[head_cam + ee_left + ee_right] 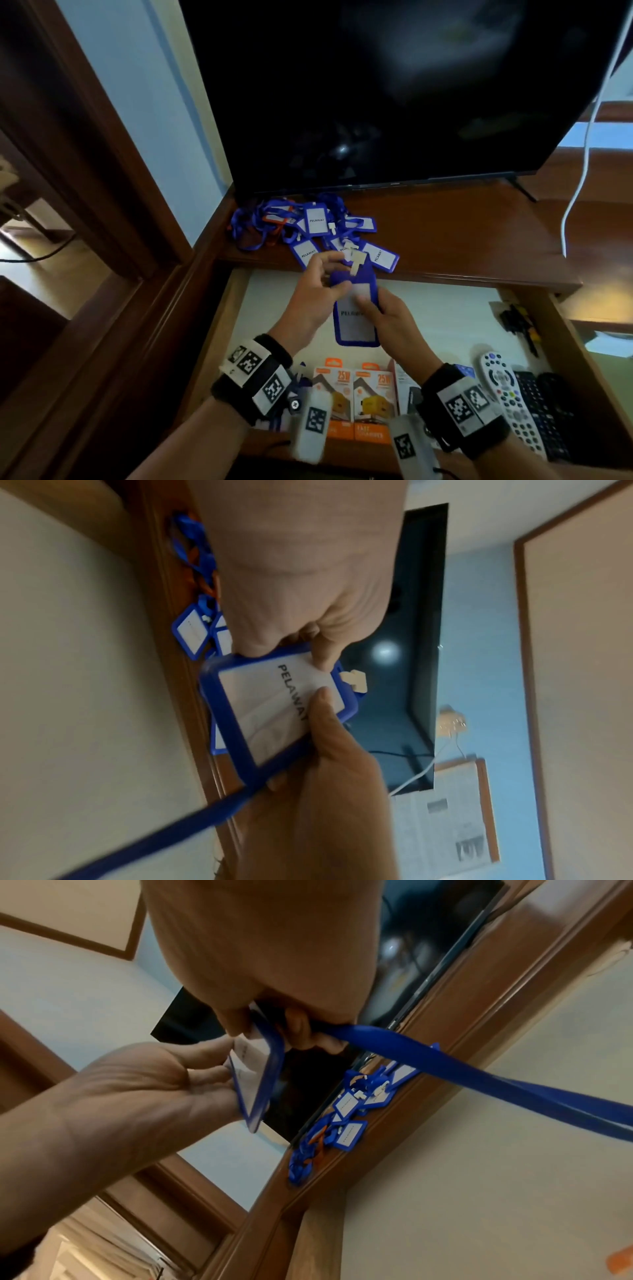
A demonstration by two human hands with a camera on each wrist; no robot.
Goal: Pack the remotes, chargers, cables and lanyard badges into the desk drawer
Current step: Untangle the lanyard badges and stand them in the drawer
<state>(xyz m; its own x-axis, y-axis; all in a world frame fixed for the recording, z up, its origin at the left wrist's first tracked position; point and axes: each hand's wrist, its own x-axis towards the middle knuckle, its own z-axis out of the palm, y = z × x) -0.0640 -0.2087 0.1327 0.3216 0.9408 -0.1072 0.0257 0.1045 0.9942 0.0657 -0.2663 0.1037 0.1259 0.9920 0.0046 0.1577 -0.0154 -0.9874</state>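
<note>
Lanyard badge (356, 308) sits above the open drawer (462, 308); we pinch its top in our left hand (313, 291), our right hand (387, 315) gripping its side and strap. More badges (318, 226) lie on the bench (462, 233).

Drawer (219, 329) count: two orange charger boxes (356, 401), three remotes (534, 407), one white, two black. One badge (356, 325) in hand; desktop badge pile (318, 228) shows about five cards, tangled, exact count unclear.

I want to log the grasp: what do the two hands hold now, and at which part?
Both hold one blue badge: left hand at its clip end, right hand along one side edge.
</note>
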